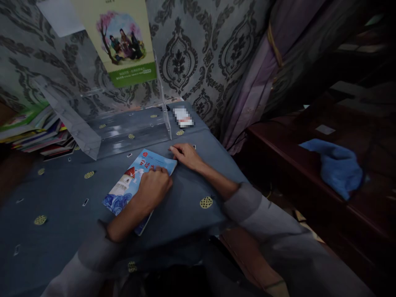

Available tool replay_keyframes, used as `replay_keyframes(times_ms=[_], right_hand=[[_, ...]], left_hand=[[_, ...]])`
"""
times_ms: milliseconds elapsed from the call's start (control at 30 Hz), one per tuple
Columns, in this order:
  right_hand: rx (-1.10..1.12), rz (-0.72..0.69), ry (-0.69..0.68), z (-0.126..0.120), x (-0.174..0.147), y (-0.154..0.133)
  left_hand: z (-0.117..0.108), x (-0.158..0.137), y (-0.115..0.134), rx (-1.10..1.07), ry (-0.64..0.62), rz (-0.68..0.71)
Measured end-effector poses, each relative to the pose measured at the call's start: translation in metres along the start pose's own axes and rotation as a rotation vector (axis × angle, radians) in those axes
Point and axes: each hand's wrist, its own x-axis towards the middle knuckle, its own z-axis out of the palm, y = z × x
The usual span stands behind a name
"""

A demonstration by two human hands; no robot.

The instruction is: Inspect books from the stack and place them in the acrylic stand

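A blue paperback book [124,186] lies at a slant on the cloth-covered table, with red characters, a white tower with a red roof and dark blue waves on its cover. My left hand [155,183] rests on the cover with its fingers curled into a loose fist, hiding part of the title. Close by the book's upper right corner is my right hand [187,156], its fingers bent and pressed together. Whether its fingertips hold anything is too dark to make out.
A clear acrylic stand [88,134] is behind the book, with a green-and-yellow booklet [126,45] above it. Stacked books [46,134] are at left. A blurred white item [183,116] lies at the back corner. A blue cloth [340,167] hangs over dark red furniture [278,159] at right.
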Motion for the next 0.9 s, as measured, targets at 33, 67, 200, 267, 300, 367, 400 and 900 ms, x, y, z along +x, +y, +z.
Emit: replay_keyframes(times_ms=[33,67,200,267,300,367,400,900], right_hand=[[0.002,-0.004,0.007,-0.001,0.0,0.001],[0.007,-0.006,0.012,-0.001,0.001,0.001],[0.042,0.005,0.019,-0.003,0.001,0.003],[0.074,0.016,0.015,-0.003,0.001,0.004],[0.095,0.02,0.011,-0.002,0.001,0.004],[0.136,0.028,0.001,-0.001,0.002,0.004],[0.153,0.033,-0.003,-0.001,0.002,0.004],[-0.119,-0.047,-0.069,0.001,-0.005,-0.006]], left_hand=[[-0.001,0.0,-0.002,-0.013,-0.003,0.003],[-0.002,0.0,-0.004,-0.026,-0.008,0.002],[-0.008,0.001,-0.011,-0.059,-0.024,-0.006],[-0.009,0.001,-0.013,-0.064,-0.022,-0.001],[-0.01,0.001,-0.013,-0.064,-0.019,-0.001],[-0.01,0.0,-0.013,-0.061,-0.01,-0.006],[-0.01,0.0,-0.013,-0.059,-0.01,-0.009],[0.015,-0.015,0.001,-0.058,0.064,-0.035]])
